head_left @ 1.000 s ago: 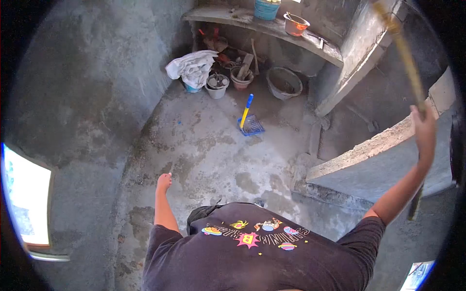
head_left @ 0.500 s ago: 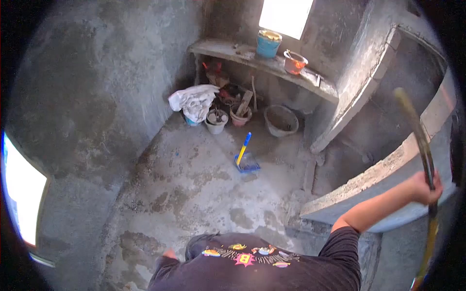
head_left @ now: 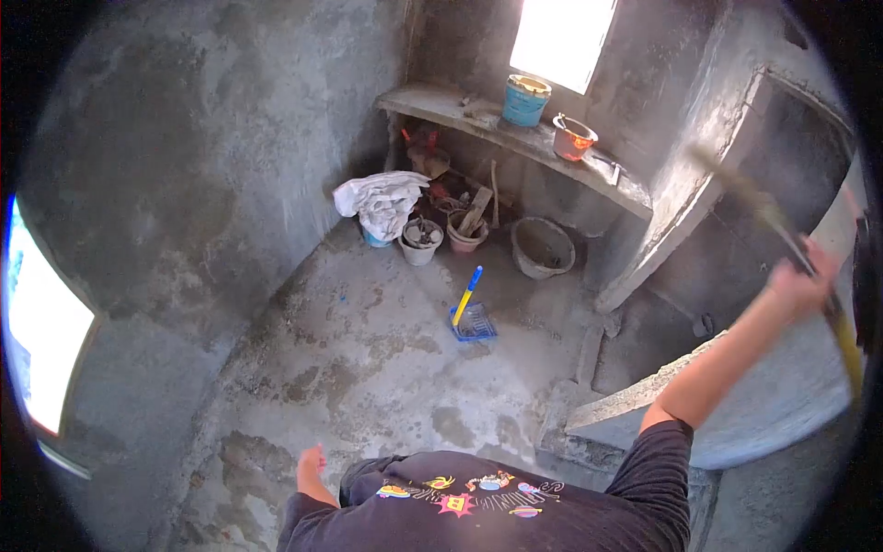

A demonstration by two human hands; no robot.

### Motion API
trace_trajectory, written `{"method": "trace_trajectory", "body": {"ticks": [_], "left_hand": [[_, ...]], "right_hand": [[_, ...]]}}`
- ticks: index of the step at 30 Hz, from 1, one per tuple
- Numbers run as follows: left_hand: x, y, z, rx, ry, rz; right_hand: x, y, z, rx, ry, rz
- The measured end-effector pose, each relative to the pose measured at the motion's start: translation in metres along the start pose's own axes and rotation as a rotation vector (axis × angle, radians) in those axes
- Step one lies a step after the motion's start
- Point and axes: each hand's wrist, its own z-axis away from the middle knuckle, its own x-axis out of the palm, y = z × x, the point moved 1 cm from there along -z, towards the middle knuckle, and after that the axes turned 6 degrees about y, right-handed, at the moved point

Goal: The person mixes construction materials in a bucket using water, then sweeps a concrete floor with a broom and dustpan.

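Note:
My right hand [head_left: 798, 281] is raised at the right, closed round a long thin stick [head_left: 763, 207] with yellowish ends, blurred by motion. The stick slants from upper left to lower right, over the low curved wall. My left hand [head_left: 313, 460] is low at the left, beside my dark printed shirt [head_left: 515, 515]; its fingers look curled and small, and I cannot make out anything in them. On the floor ahead stands a blue dustpan [head_left: 474, 324] with a yellow and blue upright handle, touched by neither hand.
A concrete shelf [head_left: 441, 110] at the back bears a blue bucket [head_left: 526, 101] and an orange-stained bucket [head_left: 574, 140]. Beneath are several pots, a white cloth [head_left: 382, 201] and a grey basin [head_left: 543, 248]. A curved low wall [head_left: 754, 405] stands at right.
My right hand has moved up, and the stick has tilted further to the left. My left hand has come further into view. The whole view has shifted slightly.

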Motion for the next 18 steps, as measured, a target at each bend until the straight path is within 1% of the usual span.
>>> {"method": "trace_trajectory", "body": {"ticks": [1, 2, 4, 6, 8, 9, 10, 11, 12, 13, 14, 15, 16, 17, 18], "left_hand": [[0.002, 0.014, 0.002, 0.003, 0.019, -0.023], [0.004, 0.020, 0.005, 0.004, 0.037, -0.055], [0.004, 0.024, 0.004, 0.029, 0.018, -0.054], [0.003, 0.016, 0.002, -0.037, -0.010, -0.021], [-0.001, 0.012, 0.027, -0.131, -0.028, -0.042], [-0.004, -0.001, 0.035, -0.112, -0.039, -0.017], [-0.008, -0.020, 0.037, -0.093, -0.051, 0.011], [-0.017, -0.045, 0.039, -0.080, -0.078, 0.040], [-0.021, -0.066, 0.042, -0.068, -0.109, 0.073], [-0.030, -0.085, 0.052, -0.058, -0.136, 0.065], [-0.041, -0.102, 0.068, -0.037, -0.175, -0.003], [-0.053, -0.114, 0.084, 0.011, -0.222, -0.088], [-0.065, -0.123, 0.099, 0.093, -0.278, -0.195], [-0.075, -0.126, 0.114, 0.191, -0.332, -0.306], [-0.085, -0.126, 0.125, 0.288, -0.382, -0.412]], "right_hand": [[0.022, -0.007, 0.030, 0.457, -0.172, -0.451], [0.044, -0.015, 0.062, 0.988, -0.147, -0.814], [0.045, -0.007, 0.117, 1.012, -0.568, -0.441], [0.017, -0.006, 0.158, 0.800, -1.078, -0.073], [-0.017, 0.007, 0.242, 0.473, -1.347, -0.045], [-0.044, 0.001, 0.285, 0.642, -1.524, -0.012], [-0.082, -0.015, 0.313, 0.745, -1.693, 0.094], [-0.124, -0.003, 0.378, 0.752, -1.804, 0.080], [-0.173, -0.013, 0.405, 0.967, -1.888, 0.125], [-0.222, -0.016, 0.436, 1.046, -2.021, 0.191], [-0.281, -0.015, 0.481, 1.307, -2.041, 0.189], [-0.335, -0.019, 0.506, 1.291, -2.101, 0.250], [-0.376, -0.038, 0.500, 1.388, -2.088, 0.352], [-0.423, -0.041, 0.516, 1.571, -2.078, 0.444], [-0.462, -0.049, 0.521, 1.558, -2.209, 0.524]]}}
